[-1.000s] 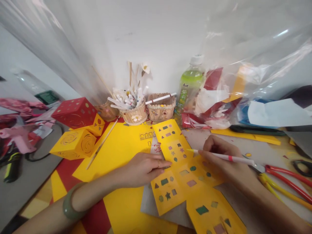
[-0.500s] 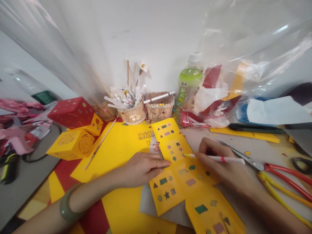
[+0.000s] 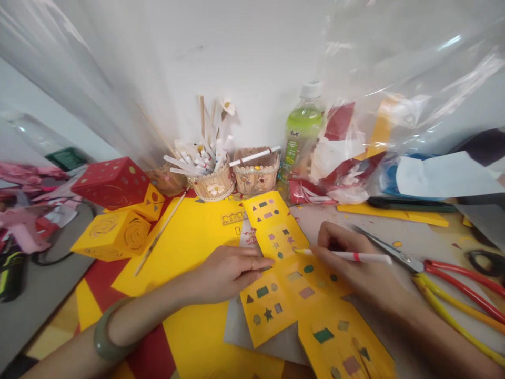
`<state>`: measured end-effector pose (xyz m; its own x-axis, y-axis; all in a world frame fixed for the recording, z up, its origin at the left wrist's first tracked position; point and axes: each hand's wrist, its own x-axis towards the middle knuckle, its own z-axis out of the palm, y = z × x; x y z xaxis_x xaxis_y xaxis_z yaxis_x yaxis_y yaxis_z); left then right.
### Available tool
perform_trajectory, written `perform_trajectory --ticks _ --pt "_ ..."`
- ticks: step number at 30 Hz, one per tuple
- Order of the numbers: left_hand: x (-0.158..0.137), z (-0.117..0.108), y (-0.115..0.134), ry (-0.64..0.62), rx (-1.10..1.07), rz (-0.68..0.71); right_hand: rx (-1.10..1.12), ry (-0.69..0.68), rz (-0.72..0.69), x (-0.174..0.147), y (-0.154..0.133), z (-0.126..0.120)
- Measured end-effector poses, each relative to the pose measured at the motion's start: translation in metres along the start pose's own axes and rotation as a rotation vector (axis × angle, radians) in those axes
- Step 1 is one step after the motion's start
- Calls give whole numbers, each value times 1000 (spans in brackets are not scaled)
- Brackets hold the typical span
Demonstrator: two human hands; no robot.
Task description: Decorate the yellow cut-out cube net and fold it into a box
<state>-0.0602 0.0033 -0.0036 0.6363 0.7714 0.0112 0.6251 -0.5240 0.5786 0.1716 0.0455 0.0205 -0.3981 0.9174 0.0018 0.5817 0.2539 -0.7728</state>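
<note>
My right hand (image 3: 347, 258) pinches a white marker (image 3: 373, 258) with a red band and a yellow tip. That tip meets a cut-out yellow card (image 3: 272, 329), beside a small shape in its upper middle panel. The card lies flat, dotted with stars, circles, triangles and rectangles in green, pink and grey. My left hand (image 3: 232, 271) rests on its left side, fingers stretched out and pressing near the centre. Under my left forearm spreads a large yellow sheet (image 3: 197, 231). Just right of my right hand lie open scissors (image 3: 414, 261) with red and yellow handles.
Red (image 3: 112, 184) and yellow (image 3: 110, 234) paper boxes stand at left, near a pink glue gun (image 3: 26, 226). Behind are a basket of markers (image 3: 213, 184), a second basket (image 3: 256, 179), a green drink bottle (image 3: 302, 126) and plastic-wrapped scraps (image 3: 339, 158). A thin stick (image 3: 161, 231) lies on the sheet.
The whole view has shifted slightly, so things sit a little further left. Both hands keep nearly the same place on the card, the marker tip still at the same panel.
</note>
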Motion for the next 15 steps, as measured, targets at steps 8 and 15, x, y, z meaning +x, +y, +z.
perform_trajectory --ticks 8,15 --pt "-1 0 0 0 11 -10 15 5 -2 1 1 1" --pt "-1 0 -1 -1 0 3 34 0 -22 2 7 4"
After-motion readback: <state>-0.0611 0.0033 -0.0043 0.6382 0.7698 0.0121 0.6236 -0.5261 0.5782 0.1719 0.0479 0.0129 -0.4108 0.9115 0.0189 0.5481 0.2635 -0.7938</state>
